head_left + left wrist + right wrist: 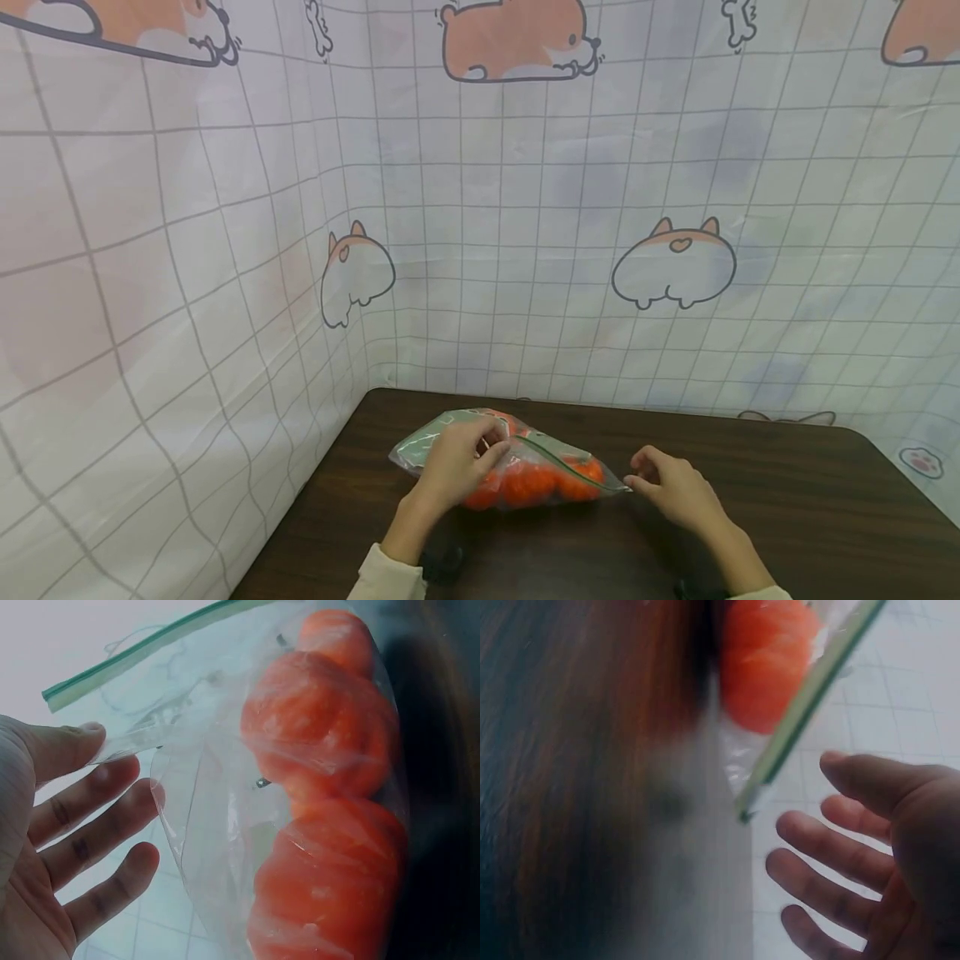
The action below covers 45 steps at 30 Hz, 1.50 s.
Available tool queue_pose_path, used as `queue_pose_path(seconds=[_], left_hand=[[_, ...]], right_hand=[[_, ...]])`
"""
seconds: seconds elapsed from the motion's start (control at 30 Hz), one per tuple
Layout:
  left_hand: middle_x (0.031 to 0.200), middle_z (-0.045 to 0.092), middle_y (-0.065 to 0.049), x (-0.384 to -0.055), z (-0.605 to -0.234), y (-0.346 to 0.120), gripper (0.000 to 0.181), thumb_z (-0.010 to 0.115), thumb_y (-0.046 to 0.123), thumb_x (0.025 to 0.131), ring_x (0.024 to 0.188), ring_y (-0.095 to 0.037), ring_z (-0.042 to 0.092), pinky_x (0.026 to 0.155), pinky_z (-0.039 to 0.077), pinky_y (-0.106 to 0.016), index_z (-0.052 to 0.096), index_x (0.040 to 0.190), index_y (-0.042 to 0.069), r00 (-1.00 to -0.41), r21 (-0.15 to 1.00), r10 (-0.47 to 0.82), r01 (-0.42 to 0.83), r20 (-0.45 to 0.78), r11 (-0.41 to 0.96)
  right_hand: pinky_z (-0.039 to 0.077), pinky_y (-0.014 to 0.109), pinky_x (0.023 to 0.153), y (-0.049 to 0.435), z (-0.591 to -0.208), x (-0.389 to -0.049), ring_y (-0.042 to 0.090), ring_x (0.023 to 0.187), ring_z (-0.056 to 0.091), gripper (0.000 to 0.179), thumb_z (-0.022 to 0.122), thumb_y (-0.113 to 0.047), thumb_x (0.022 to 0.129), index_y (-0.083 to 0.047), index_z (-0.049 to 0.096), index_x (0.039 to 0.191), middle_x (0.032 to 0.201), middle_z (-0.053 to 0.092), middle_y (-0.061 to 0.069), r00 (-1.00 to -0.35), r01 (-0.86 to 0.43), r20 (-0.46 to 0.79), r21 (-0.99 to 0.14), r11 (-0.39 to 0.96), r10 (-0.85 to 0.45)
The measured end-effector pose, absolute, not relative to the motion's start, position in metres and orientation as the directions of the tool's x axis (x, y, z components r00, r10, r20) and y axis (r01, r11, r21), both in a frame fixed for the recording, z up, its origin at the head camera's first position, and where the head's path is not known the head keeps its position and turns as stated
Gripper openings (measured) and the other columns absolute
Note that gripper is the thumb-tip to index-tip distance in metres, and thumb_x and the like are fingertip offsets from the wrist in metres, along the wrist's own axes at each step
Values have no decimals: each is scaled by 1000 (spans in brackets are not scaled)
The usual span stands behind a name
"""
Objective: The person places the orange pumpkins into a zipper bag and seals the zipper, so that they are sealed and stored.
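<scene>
A clear zip bag [525,467] lies on the dark table, with several orange-red, lobed round pieces [322,720] inside that look like tomatoes or small pumpkins. Along its top runs a green zip strip [142,652]. My left hand [453,462] pinches a fold of the bag's plastic between thumb and forefinger, below the strip; its other fingers are spread. My right hand [678,492] hovers just beyond the bag's right corner. In the right wrist view its fingers are apart and loosely bent, holding nothing, with the strip's end [746,814] close by.
The dark wood-grain table [787,475] reaches back to a white gridded cloth [510,317] printed with cartoon dogs. More of this cloth hangs along the left side. Dark wrist straps [442,562] sit below the hands.
</scene>
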<state>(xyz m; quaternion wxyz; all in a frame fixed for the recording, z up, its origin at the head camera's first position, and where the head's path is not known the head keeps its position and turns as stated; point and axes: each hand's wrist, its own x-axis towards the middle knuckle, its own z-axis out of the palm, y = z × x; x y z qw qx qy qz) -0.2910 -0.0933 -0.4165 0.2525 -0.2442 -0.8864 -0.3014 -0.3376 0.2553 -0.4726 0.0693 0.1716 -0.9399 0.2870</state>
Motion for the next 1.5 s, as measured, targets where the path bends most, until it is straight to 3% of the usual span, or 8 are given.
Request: queue_pose_path(seconds=[0.3,0.5,0.7,0.9,1.27,1.5], left_hand=[[74,66,13,-289,-423,-80,9,71,26,96,66,4,56,59,45,-17,66,88,25,-764,424,268,572,586,703],[75,67,10,-287,-425,-69,5,69,24,97,63,4,52,59,45,-16,68,93,22,-764,432,335,605,552,668],[78,71,13,-288,-431,-57,6,67,30,99,66,8,55,62,45,-13,69,97,24,-744,391,410,641,528,660],[84,69,16,-283,-436,-48,11,64,36,100,72,9,56,63,45,-13,68,103,26,-742,401,481,662,466,633],[98,73,16,-276,-447,-30,44,69,52,92,81,4,64,70,47,-12,62,128,29,-740,363,582,673,339,644],[105,74,16,-274,-453,-26,48,69,58,89,94,5,66,79,51,-16,63,130,32,-732,349,617,681,289,644]], right_hand=[[51,27,63,253,-467,-337,15,72,63,34,64,-28,100,-1,59,122,87,71,8,-828,-425,74,-731,534,-556],[56,34,72,249,-465,-335,20,85,65,40,60,-24,103,2,50,132,103,69,15,-762,-360,1,-831,424,-647],[55,35,71,251,-466,-334,23,92,64,37,56,-25,105,-2,53,134,114,67,18,-790,-358,13,-820,446,-613],[54,34,67,255,-468,-335,25,92,64,42,49,-27,108,2,52,138,124,63,26,-838,-345,47,-818,461,-544],[55,36,67,256,-470,-337,26,89,67,49,48,-33,108,4,51,140,121,65,23,-910,-279,62,-824,494,-410],[54,31,67,258,-470,-340,21,82,65,41,57,-20,103,9,52,132,97,67,14,-861,-294,48,-859,418,-507]])
